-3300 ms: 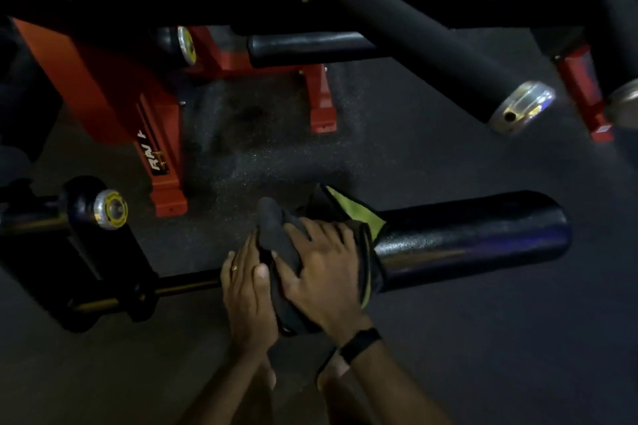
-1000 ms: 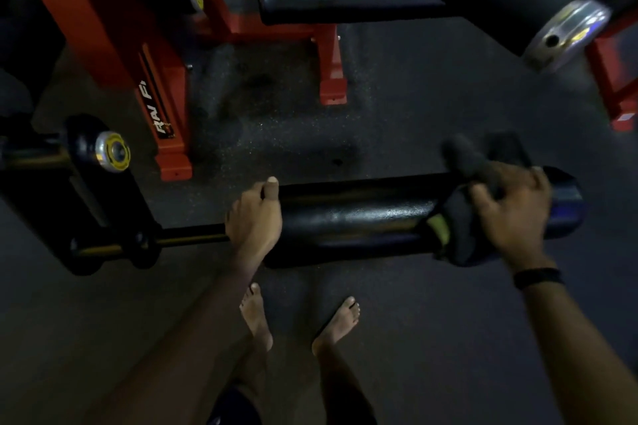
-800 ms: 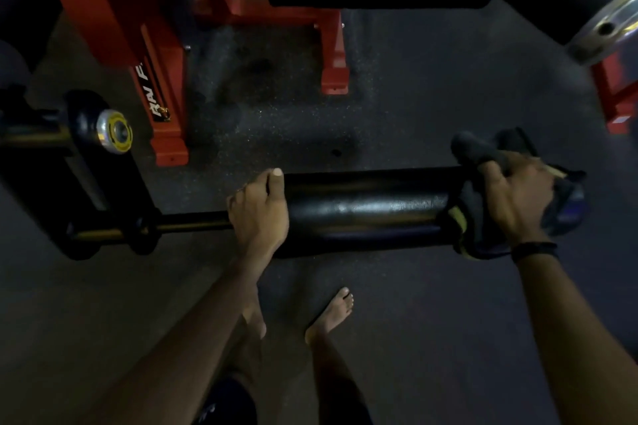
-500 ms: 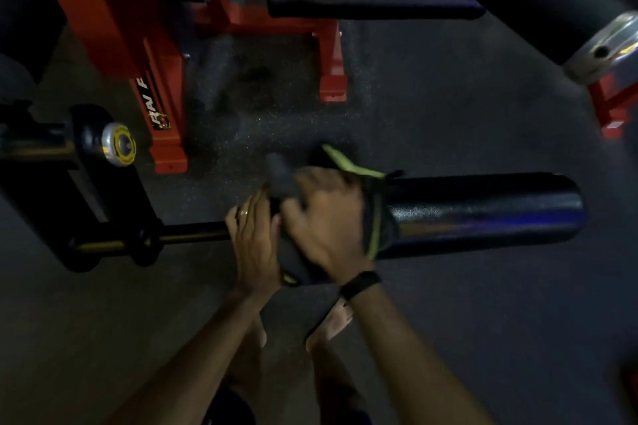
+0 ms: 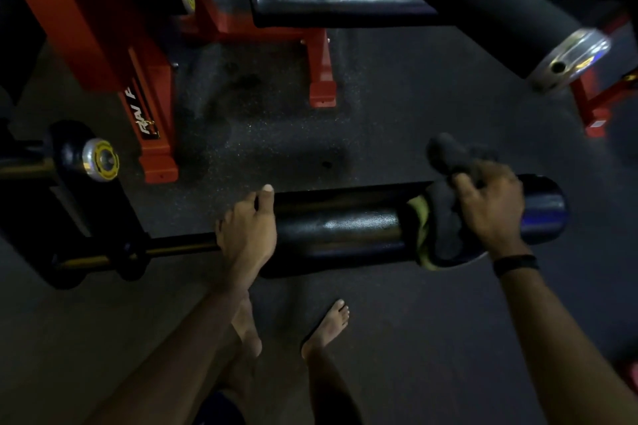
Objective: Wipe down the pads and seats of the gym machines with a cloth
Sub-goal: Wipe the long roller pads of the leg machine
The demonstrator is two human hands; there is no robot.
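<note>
Floor (image 5: pixel 397 121) fills most of the view, dark and speckled, like rubber. Red frame (image 5: pixel 103 28) stands at the top left with white letters on a black strip, and one red foot (image 5: pixel 322 79) sits on the floor near the middle top. Another red leg (image 5: pixel 593 107) shows at the right edge. Up top a fat black bar (image 5: pixel 483 0) slants down to the right and ends in a shiny silver cap (image 5: pixel 569 59). Behind it lies a short black pad (image 5: pixel 341 7). Across the middle lies the roller (image 5: pixel 345 228), a long shiny black pad on a thin rod (image 5: pixel 172 245). The rod runs left into a black bracket (image 5: pixel 69 217) that has a round silver and yellow cap (image 5: pixel 102 159). The left hand (image 5: pixel 247 231) wraps around the left end of the roller, thumb on top and fingers curled over the near side. The right hand (image 5: pixel 490 207) grips the cloth (image 5: pixel 445 217) and presses it on the roller near the right end, fingers curled around the bunched cloth. The cloth is dark with a yellow-green edge, and a lump of it sticks up past the fingers. A black band (image 5: pixel 516 264) goes around the right wrist. Two bare feet (image 5: pixel 328 328) stand on the floor below the roller, and the left one is partly hidden by the left arm.
</note>
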